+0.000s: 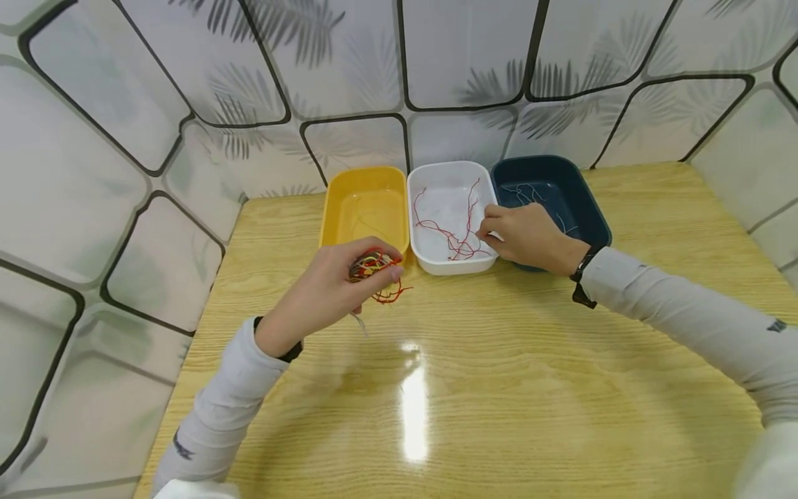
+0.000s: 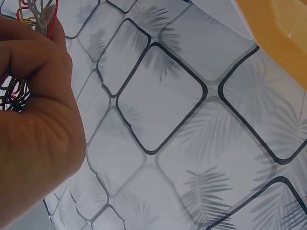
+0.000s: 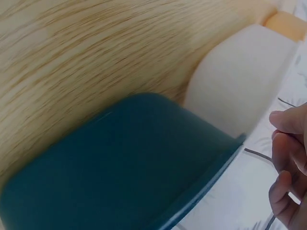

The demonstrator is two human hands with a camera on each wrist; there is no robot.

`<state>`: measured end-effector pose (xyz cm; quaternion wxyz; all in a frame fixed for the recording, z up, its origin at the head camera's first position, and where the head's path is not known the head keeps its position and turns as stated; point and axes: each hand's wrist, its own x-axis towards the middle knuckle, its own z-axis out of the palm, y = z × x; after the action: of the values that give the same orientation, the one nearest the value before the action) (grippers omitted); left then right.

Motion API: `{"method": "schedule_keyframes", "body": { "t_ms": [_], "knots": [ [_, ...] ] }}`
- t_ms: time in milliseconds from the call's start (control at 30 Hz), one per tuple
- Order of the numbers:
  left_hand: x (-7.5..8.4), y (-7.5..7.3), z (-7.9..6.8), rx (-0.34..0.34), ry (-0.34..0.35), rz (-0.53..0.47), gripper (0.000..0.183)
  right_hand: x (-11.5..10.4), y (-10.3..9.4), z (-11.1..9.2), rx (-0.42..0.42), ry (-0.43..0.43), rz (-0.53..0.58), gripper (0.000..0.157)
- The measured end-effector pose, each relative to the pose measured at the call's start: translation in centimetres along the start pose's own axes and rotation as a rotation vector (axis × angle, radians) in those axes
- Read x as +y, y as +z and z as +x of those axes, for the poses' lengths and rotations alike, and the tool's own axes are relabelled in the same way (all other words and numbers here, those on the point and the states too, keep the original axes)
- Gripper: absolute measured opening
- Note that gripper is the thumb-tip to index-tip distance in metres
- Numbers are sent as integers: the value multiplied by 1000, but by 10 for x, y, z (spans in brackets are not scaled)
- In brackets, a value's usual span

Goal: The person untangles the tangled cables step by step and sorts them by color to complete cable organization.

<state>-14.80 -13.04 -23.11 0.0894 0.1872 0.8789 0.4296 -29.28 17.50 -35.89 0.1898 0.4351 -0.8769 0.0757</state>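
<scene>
Pale wall covering printed with dark rounded outlines and gray palm fronds stands behind and to both sides of a wood-grain table, whose glossy top carries a bright reflection. Three plastic trays sit side by side near its back edge: a yellow tray on the left, a white tray in the middle and a dark blue tray on the right. Tangled red strings lie in the white tray, pale strings in the dark blue one, and faint yellow strands in the yellow one. Of the two hands, the left hand grips a bundle of mixed strings, red, yellow and gray, in front of the yellow tray, with loose ends hanging out. The right hand is at the white tray's right side, fingers bent and thumb near them; whether they pinch a string cannot be told.
</scene>
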Motion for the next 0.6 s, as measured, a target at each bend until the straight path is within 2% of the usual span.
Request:
{"method": "schedule_keyframes", "body": {
  "t_ms": [133,233,433,600],
  "knots": [
    [-1,1,0,-8,8,-3,20,-5,-10,0,42,45,46,10],
    [-1,2,0,-15,12,-6,19,-13,-23,-2,109,86,101,8],
    [-1,4,2,-25,30,-9,19,-34,-65,-4,314,135,186,8],
    [-1,5,5,-31,50,-24,21,-51,-104,-3,366,145,221,10]
  ]
}}
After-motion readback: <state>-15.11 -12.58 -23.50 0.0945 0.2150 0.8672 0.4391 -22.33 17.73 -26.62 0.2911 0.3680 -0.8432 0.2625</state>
